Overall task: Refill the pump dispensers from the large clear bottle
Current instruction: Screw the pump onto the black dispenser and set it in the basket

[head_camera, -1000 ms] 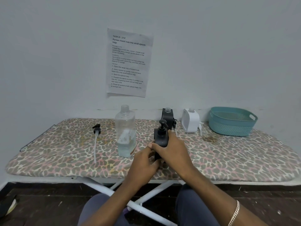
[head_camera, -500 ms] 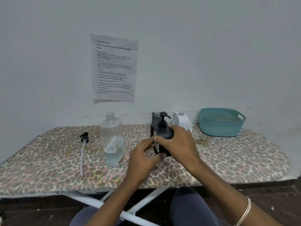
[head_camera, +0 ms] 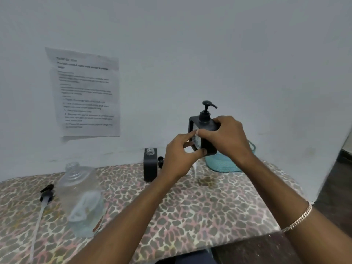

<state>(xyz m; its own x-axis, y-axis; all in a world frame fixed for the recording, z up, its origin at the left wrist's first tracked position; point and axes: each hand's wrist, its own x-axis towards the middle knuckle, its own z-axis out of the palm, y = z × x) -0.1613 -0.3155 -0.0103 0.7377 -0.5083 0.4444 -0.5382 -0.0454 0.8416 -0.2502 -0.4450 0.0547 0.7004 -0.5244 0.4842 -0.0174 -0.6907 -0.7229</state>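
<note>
Head view, left to right: an uncapped large clear bottle (head_camera: 82, 202) stands on the surface (head_camera: 209, 206), with an open black dispenser (head_camera: 150, 165) behind it. The left hand (head_camera: 179, 157) and right hand (head_camera: 228, 138) both grip a capped black dispenser (head_camera: 198, 121) in mid-air. They are likely setting it aside; next, it should land upright.

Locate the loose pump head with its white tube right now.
Head view: the loose pump head lies flat on the left side of the leopard-print board, just left of the large clear bottle, its white tube pointing toward the near edge.
</note>
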